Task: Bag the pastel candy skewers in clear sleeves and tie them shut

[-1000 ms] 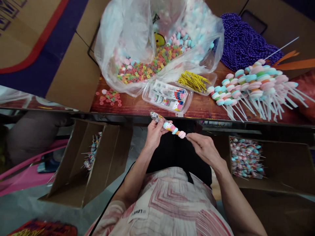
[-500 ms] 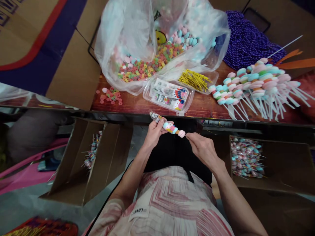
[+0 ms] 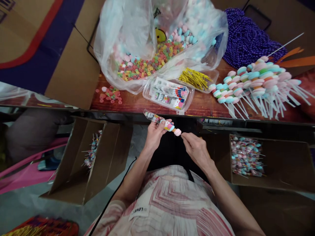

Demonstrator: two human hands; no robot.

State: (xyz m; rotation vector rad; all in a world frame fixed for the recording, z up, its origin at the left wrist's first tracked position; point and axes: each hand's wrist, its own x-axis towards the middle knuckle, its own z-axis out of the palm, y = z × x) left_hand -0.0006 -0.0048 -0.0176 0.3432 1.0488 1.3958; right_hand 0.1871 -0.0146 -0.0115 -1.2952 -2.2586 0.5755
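Observation:
My left hand (image 3: 155, 133) is closed around a printed clear wrapper (image 3: 153, 117), whose far end sticks out past the thumb. Partly inside the wrapper is a candy skewer (image 3: 177, 132) of pink, blue and orange pieces; its lowest pink pieces stay outside. My right hand (image 3: 195, 146) pinches the stick at the skewer's lower end. Just ahead on the table, a clear plastic tray (image 3: 147, 98) holds more printed wrappers (image 3: 166, 93). Beside it lie gold twist ties (image 3: 194, 78) in another tray.
A large plastic bag (image 3: 105, 55) of loose candies stands on the table (image 3: 133, 105), with loose gummy rings (image 3: 110, 95) at its left. Piled skewers (image 3: 258, 82) and purple cord (image 3: 248, 42) are at right. Below, cardboard boxes (image 3: 115, 154) (image 3: 285, 160) hold wrapped skewers.
Both hands have shifted slightly, the right one leftward. The skewer sits deeper in the wrapper, and more of the wrapper's far end shows beyond my left hand.

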